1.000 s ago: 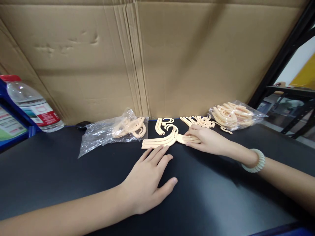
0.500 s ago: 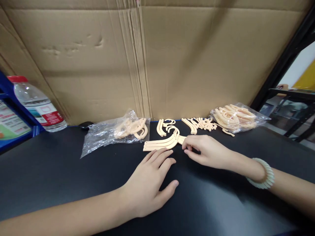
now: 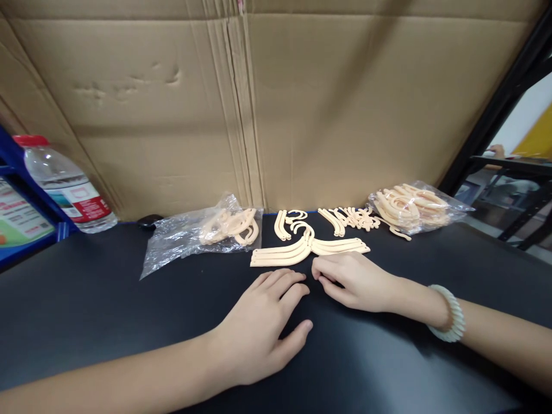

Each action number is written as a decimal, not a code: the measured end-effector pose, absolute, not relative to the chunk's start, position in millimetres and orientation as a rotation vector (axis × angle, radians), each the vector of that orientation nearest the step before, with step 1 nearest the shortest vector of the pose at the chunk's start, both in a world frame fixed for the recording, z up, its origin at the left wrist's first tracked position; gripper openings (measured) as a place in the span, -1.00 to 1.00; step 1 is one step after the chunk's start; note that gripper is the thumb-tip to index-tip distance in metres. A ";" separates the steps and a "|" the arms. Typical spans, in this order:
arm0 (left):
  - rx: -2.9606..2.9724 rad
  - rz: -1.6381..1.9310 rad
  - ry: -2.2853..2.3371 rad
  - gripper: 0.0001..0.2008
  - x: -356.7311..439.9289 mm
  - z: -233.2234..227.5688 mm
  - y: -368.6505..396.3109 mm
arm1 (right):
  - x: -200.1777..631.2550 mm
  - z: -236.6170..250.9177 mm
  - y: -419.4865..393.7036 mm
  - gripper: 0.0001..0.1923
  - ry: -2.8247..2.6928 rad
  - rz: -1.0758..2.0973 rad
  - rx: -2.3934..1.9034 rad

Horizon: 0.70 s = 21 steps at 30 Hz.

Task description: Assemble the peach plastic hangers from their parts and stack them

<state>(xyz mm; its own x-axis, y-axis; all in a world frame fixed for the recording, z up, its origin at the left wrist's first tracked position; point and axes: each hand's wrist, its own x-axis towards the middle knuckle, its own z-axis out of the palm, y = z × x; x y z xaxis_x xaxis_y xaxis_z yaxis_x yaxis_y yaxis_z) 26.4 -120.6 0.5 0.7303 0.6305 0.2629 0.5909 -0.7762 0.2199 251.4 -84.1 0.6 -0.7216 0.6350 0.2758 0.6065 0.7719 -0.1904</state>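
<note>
A stack of cream plastic hangers lies flat on the black table, its hook toward the cardboard. My left hand rests palm down on the table just in front of the stack, fingers apart, holding nothing. My right hand, with a pale bead bracelet on the wrist, lies on the table right of it, fingers loosely curled, a little short of the stack and not touching it. Loose cream hooks and small curved pieces lie behind the stack.
A clear bag with cream parts lies at left of the stack, another fuller bag at right. A water bottle stands far left beside a blue rack. A cardboard wall closes the back. Black shelving stands at right.
My right hand has left the right end of the hanger stack and drawn back toward me onto the table. My left hand has pulled back slightly from the stack.
</note>
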 end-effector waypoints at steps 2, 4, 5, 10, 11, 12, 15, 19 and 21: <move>2.805 0.483 0.993 -0.66 26.1 0.8 -121.3 | 251.2 1.0 -84.6 -0.89 -2.657 0.103 -0.971; 2.804 0.483 0.992 -0.66 25.9 0.9 -122.0 | 251.0 1.4 -84.9 -0.89 -2.670 0.088 -0.981; 2.805 0.485 0.993 -0.67 25.8 0.9 -122.2 | 250.9 1.5 -85.0 -0.89 -2.675 0.084 -0.984; 2.808 0.492 0.987 -0.67 26.2 1.6 -122.4 | 250.6 1.5 -85.4 -0.89 -2.682 0.060 -0.990; 2.808 0.491 0.986 -0.67 26.4 1.9 -122.5 | 250.7 1.4 -85.5 -0.89 -2.684 0.056 -0.990; 2.806 0.489 0.985 -0.67 26.5 2.1 -122.6 | 250.7 1.3 -85.6 -0.89 -2.685 0.050 -0.990; 2.805 0.481 0.987 -0.67 26.6 2.5 -123.1 | 250.7 0.8 -85.5 -0.89 -2.690 0.036 -0.995; 2.810 0.489 0.981 -0.67 26.2 1.5 -122.9 | 250.6 0.9 -85.2 -0.90 -2.694 0.032 -0.999; 2.812 0.488 0.980 -0.67 26.0 1.1 -122.7 | 250.6 1.5 -85.5 -0.89 -2.693 0.031 -0.997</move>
